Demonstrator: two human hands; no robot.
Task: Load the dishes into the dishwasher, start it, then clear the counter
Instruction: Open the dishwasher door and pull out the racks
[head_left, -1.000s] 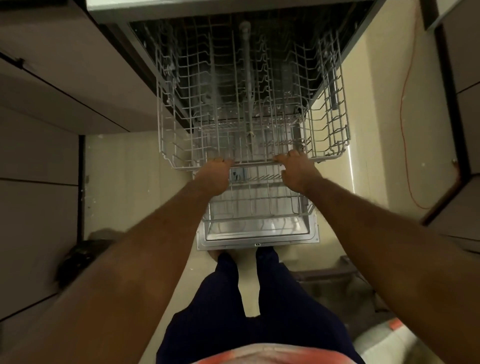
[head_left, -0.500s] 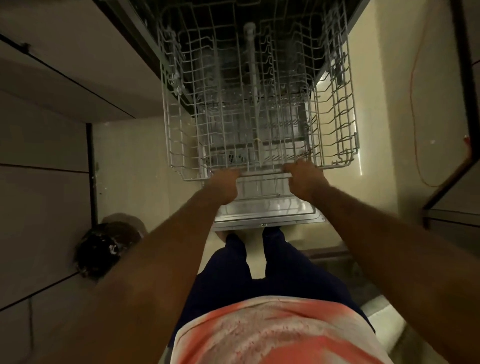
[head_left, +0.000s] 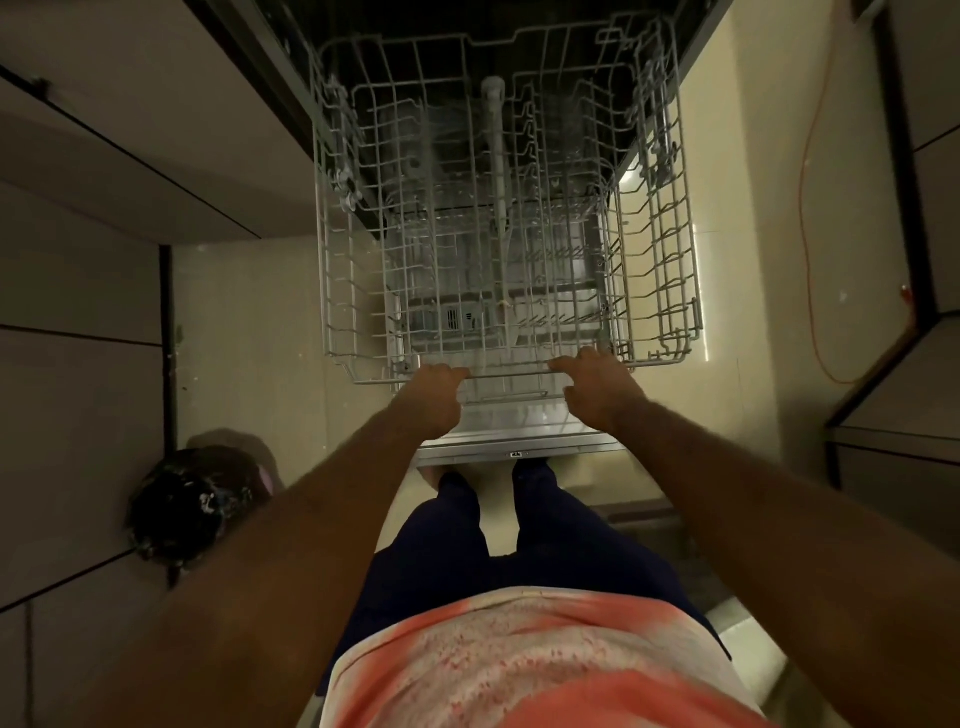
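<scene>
Head: left hand, right hand, fingers curled round rim of pale wire rack

Pale floor bears a dark bin, orange cord.

Pink-mottled shirt, navy trousers

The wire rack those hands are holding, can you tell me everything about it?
The upper rack is a pale grey wire basket, coated-looking, with tall gridded walls and rows of prongs. It holds no dishes. It sits level, drawn well out of the dishwasher above the open door. The left hand and right hand grip its front rail.
</scene>
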